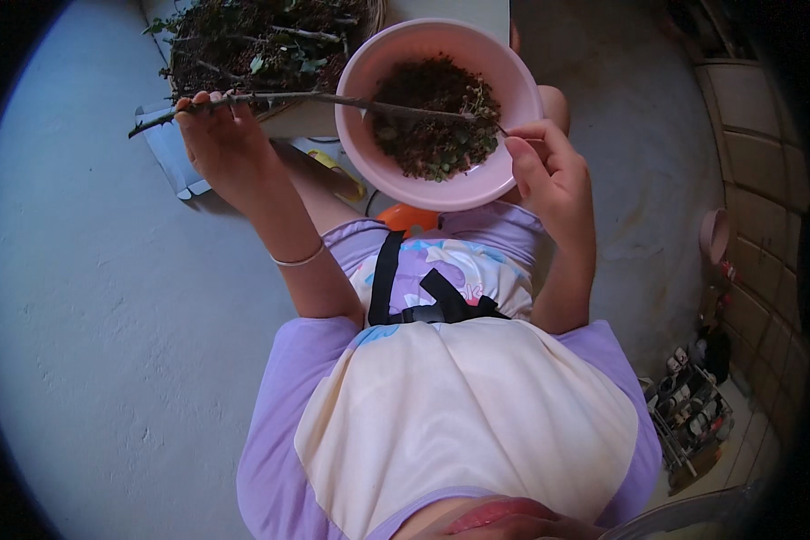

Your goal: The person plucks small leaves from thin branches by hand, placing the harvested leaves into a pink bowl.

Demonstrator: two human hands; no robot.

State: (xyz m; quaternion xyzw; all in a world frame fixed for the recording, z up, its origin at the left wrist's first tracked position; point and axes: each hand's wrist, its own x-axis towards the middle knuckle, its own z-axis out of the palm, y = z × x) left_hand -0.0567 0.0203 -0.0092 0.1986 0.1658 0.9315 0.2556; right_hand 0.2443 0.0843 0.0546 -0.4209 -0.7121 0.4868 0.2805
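A long, thin branch [288,96] with thorns stretches across the view, over the pink plastic basin [504,76]. My left hand [220,148] is closed around its thicker end, left of the basin. At the thin end, by the basin's right side, the fingers of my right hand [553,171] are pinched on the tip. A small leafy cluster [481,99] shows near that tip; whether it hangs from the branch or lies below, I cannot tell. Inside the basin is a heap of small dark reddish-brown berries or buds and green leaves [423,81].
Beyond my left hand, a round woven tray [376,18] bears a tangle of cut branches [261,45]. A yellow item [342,171] and an orange object [408,219] sit below the basin. At the right are cabinets [756,153] and a shoe rack [693,405].
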